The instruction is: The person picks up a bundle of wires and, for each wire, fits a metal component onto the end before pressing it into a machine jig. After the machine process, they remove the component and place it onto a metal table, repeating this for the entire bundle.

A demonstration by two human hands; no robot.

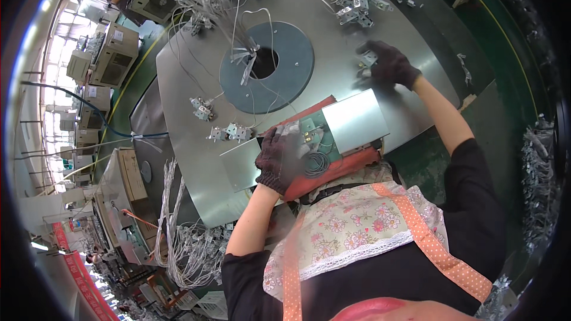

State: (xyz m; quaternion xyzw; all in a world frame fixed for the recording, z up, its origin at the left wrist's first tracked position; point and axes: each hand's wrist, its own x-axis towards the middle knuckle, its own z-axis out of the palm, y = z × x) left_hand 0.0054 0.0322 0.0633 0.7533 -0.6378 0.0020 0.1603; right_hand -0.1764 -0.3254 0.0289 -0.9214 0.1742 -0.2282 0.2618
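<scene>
Dark knitted gloves cover both hands. My left hand [277,157] is bent over the left part of a flat green work piece [327,137], beside a pale grey part [291,128]; what its curled fingers hold is hidden. On the green piece lie a coil of thin grey wire [317,165] and a small metal fitting [309,137]. A shiny metal plate [357,122] covers its right side, and another plate [240,165] lies left of my left hand. Farther right, over the table, my right hand [389,66] pinches a small metal fitting [368,58].
A grey disc [238,92] with a central hole sits on the metal table [196,142], a bundle of white wires [229,21] rising through it. Several metal fittings [232,132] lie left, more [357,9] at the far right. Red padding [333,172] edges the work piece. Wired parts [199,249] hang at left.
</scene>
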